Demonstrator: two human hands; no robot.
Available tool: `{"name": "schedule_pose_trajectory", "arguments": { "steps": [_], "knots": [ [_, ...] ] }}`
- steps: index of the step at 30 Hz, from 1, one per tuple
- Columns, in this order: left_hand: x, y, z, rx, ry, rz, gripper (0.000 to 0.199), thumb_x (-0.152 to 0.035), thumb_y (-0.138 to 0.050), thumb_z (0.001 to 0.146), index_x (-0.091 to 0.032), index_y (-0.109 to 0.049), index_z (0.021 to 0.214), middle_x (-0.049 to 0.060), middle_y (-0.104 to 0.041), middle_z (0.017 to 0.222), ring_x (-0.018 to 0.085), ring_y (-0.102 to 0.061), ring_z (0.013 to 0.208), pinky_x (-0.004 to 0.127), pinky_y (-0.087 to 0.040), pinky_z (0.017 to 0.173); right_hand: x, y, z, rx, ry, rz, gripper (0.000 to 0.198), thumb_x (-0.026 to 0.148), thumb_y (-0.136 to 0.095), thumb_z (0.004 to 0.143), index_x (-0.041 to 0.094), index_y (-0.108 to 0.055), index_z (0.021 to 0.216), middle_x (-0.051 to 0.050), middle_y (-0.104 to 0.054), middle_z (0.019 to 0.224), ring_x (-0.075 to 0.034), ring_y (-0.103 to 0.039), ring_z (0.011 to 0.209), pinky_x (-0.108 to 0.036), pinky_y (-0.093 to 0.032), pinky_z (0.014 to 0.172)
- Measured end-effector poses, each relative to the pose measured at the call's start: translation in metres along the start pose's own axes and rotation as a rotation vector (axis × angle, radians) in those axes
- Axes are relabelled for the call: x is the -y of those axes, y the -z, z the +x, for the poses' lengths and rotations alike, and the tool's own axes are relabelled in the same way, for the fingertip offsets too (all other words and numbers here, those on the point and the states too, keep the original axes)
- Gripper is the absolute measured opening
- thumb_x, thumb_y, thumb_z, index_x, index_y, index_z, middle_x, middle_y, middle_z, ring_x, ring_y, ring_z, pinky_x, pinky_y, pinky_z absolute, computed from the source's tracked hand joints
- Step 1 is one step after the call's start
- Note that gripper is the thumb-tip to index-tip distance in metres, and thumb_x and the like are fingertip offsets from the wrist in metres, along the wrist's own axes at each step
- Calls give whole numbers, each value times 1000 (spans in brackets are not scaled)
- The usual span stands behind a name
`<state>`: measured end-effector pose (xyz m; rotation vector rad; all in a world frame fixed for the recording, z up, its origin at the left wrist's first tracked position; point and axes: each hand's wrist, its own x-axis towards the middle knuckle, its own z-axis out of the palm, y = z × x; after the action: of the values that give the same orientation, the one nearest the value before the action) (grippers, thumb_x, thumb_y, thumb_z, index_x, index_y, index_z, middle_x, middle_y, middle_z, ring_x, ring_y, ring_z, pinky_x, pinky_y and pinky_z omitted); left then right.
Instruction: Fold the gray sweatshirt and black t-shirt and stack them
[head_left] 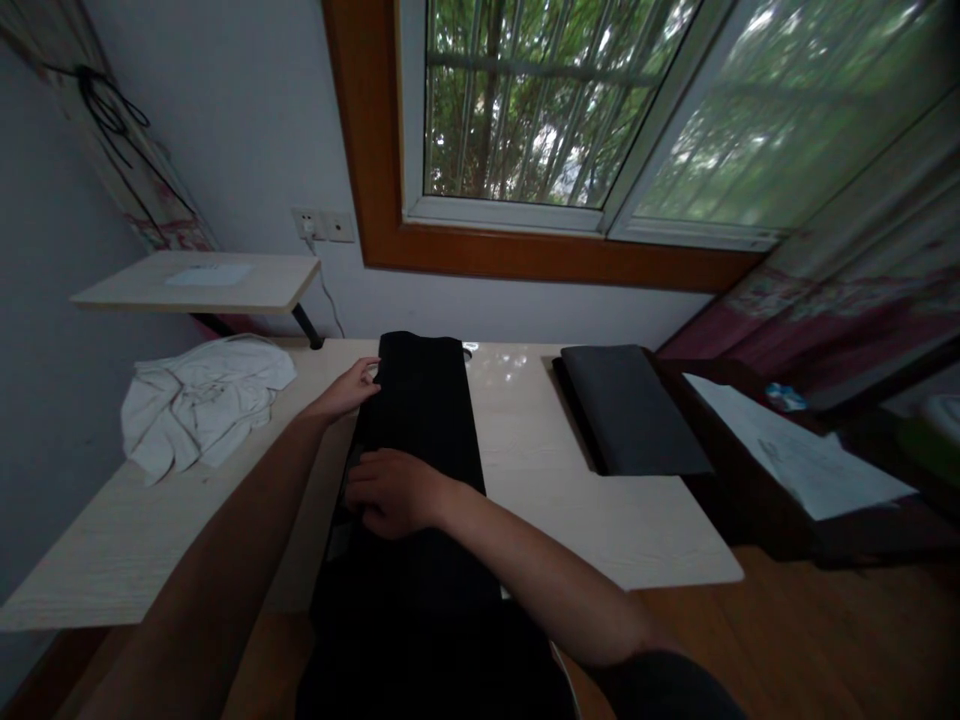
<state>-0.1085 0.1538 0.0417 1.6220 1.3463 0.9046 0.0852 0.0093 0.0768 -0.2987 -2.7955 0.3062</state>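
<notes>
A long black folded garment (pixel 420 400) lies lengthwise over the table, its near end running down towards my dark clothing, where the two are hard to tell apart. At its far left edge, my left hand (pixel 351 388) has thumb and fingers closed on the fabric. Nearer to me, my right hand (pixel 394 492) rests across the garment, with its fingers curled down at the left edge; the fingertips are partly hidden. A small pale label seems to show on the cloth just below that hand. Exactly which kind of garment it is cannot be made out.
On the pale table (pixel 525 520), a crumpled white cloth (pixel 202 400) lies left and a dark grey folded stack (pixel 630 410) right. A raised shelf (pixel 202 280) stands back left. Papers (pixel 795 450) lie on dark furniture to the right. A window (pixel 555 110) is ahead.
</notes>
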Motion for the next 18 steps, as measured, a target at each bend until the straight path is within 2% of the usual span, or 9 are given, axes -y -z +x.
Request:
{"name": "schedule_pose_trajectory", "arguments": {
  "steps": [4, 7, 11, 14, 18],
  "knots": [
    [11, -1, -5, -41, 55, 16, 62, -24, -66, 74, -16, -53, 135, -3, -53, 77, 13, -49, 64, 25, -39, 62, 4, -4, 5, 46, 14, -47, 15, 22, -58, 86, 22, -69, 97, -4, -69, 109, -23, -53, 104, -36, -42, 78],
    [19, -1, -5, -119, 66, -12, 59, -23, -63, 76, -18, -53, 134, -1, -57, 80, 13, -51, 64, 25, -41, 62, 8, -11, 9, 63, 17, -53, 21, 21, -55, 90, 21, -69, 107, -5, -68, 116, -24, -53, 108, -36, -44, 80],
    [29, 1, -2, -162, 61, 176, 56, -22, -60, 77, -20, -55, 132, 1, -61, 87, 13, -54, 64, 27, -45, 63, 8, -29, 8, 123, -20, 63, 35, 16, -53, 92, 25, -66, 124, -5, -62, 135, -22, -56, 115, -35, -49, 87],
    [33, 2, 0, -185, 30, 320, 55, -21, -60, 76, -20, -56, 130, 1, -61, 89, 15, -58, 68, 29, -50, 69, 6, -39, 0, 76, -21, 215, 45, 9, -53, 91, 23, -62, 133, -7, -55, 146, -20, -56, 125, -34, -47, 101],
    [35, 1, 0, -242, -27, 398, 55, -17, -62, 71, -19, -60, 126, 4, -60, 92, 21, -60, 86, 37, -50, 91, -5, -33, -18, -65, -71, 360, 40, 8, -53, 92, 19, -65, 128, -9, -59, 140, -16, -56, 127, -30, -47, 105]
  ]
}}
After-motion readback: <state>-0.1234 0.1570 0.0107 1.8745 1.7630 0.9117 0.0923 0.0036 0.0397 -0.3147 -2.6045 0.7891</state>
